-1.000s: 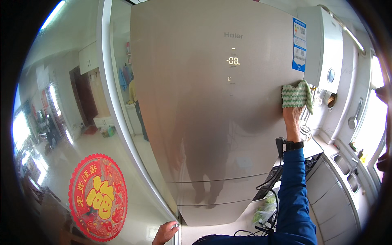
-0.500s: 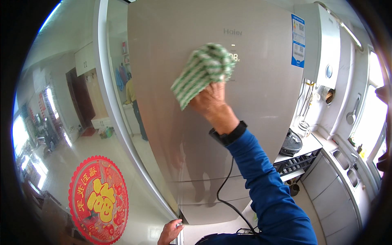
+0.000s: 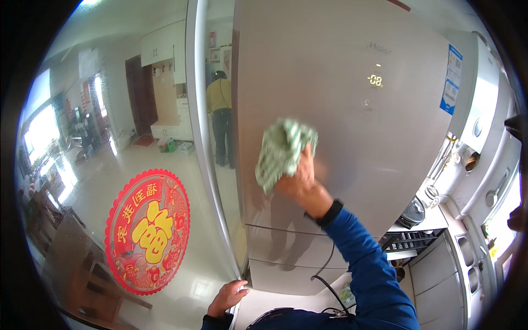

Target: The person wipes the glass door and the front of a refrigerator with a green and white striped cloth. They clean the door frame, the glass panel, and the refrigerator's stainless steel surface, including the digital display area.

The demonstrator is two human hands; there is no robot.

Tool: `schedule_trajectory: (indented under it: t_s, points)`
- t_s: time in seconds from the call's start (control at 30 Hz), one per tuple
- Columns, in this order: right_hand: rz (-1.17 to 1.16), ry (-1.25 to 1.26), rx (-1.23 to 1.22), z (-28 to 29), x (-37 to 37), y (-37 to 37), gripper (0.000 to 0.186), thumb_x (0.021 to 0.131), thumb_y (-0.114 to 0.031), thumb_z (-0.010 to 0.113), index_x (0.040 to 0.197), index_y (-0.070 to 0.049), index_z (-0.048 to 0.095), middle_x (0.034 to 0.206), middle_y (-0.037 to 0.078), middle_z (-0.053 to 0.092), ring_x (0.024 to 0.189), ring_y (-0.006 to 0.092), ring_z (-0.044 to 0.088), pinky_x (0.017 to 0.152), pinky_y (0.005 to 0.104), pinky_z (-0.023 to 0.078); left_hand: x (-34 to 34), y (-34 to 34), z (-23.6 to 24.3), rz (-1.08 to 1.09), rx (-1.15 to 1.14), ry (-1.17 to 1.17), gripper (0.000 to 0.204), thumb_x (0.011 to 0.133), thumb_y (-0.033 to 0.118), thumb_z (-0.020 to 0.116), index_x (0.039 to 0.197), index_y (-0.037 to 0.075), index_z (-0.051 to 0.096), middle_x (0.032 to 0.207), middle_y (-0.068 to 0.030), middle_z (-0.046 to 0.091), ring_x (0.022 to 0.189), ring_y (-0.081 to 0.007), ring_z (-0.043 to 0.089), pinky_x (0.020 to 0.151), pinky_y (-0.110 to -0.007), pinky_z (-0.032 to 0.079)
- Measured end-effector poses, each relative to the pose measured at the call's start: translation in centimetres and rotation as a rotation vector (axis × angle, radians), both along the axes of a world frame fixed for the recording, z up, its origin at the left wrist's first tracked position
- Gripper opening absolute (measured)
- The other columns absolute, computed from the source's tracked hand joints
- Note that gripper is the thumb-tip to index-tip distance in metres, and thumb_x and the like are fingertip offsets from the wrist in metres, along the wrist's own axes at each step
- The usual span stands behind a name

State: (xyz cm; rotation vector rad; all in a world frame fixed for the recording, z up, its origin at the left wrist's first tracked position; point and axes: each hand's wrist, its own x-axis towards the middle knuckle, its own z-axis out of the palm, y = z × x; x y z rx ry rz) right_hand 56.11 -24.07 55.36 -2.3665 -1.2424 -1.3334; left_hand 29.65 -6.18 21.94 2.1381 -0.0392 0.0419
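A green-and-white checked cloth (image 3: 281, 151) is bunched under my right hand (image 3: 302, 181), whose fingers close on it and press it against the refrigerator door (image 3: 330, 137). The cloth is somewhat smeared by motion. The door is a shiny grey-beige with a small lit display (image 3: 375, 81) above and to the right of the cloth. Low down, my left hand (image 3: 225, 297) is at the silver door frame (image 3: 212, 181), beside the refrigerator's lower left corner. Its fingers curl onto the frame's edge, partly out of sight.
Left of the frame is a glass panel with a round red-and-gold sticker (image 3: 147, 231); a room shows through it. A person (image 3: 221, 110) stands beyond the glass. A black cable (image 3: 330, 289) hangs before the refrigerator. To the right are a dark pan (image 3: 411, 213), a sink (image 3: 466, 252) and a white wall unit (image 3: 479, 99).
My right hand has wiped downward with the cloth, from beside the display to lower on the door. My view has swung left. The left hand stays at the frame.
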Motion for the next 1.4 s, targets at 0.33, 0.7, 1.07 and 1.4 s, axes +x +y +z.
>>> schedule_trajectory:
  t_s: [0.33, 0.7, 1.07, 1.4]
  points:
    - [-0.156, -0.358, 0.077, 9.9, 1.1, 4.2, 0.056, 0.087, -0.041, 0.061, 0.136, -0.014, 0.060, 0.143, 0.008, 0.056, 0.140, 0.0390, 0.040, 0.120, 0.0571, 0.020, -0.9, -0.3, -0.7, 0.044, -0.040, -0.018, 0.041, 0.092, 0.027, 0.071, 0.121, -0.002, 0.066, 0.114, -0.0231, 0.070, 0.107, -0.0375, 0.067, 0.090, -0.041, 0.054]
    - [-0.024, 0.111, -0.478, -15.2, -1.2, 1.0, 0.061, 0.088, -0.037, 0.060, 0.145, -0.018, 0.053, 0.155, 0.006, 0.046, 0.145, 0.0272, 0.037, 0.120, 0.0504, 0.023, -0.7, 0.8, -1.5, 0.003, 0.074, -0.051, 0.042, 0.093, 0.030, 0.069, 0.121, -0.002, 0.065, 0.115, -0.0232, 0.069, 0.108, -0.0394, 0.066, 0.091, -0.044, 0.053]
    - [-0.102, -0.351, 0.163, 3.0, 1.2, 3.1, 0.055, 0.083, -0.040, 0.067, 0.130, -0.013, 0.065, 0.137, 0.015, 0.055, 0.134, 0.0386, 0.042, 0.119, 0.0580, 0.022, 0.5, -0.7, 0.3, -0.032, -0.006, 0.082, 0.041, 0.092, 0.022, 0.070, 0.124, -0.003, 0.064, 0.121, -0.0228, 0.069, 0.107, -0.0323, 0.068, 0.091, -0.037, 0.054]
    - [0.013, -0.037, 0.024, -13.2, -0.9, -4.2, 0.037, 0.081, -0.033, 0.068, 0.112, -0.014, 0.074, 0.128, 0.009, 0.065, 0.125, 0.0319, 0.054, 0.107, 0.0535, 0.037, 1.1, 0.3, -0.1, -0.067, -0.039, 0.184, 0.043, 0.092, 0.025, 0.069, 0.123, -0.004, 0.065, 0.119, -0.0235, 0.069, 0.107, -0.0356, 0.068, 0.091, -0.038, 0.054]
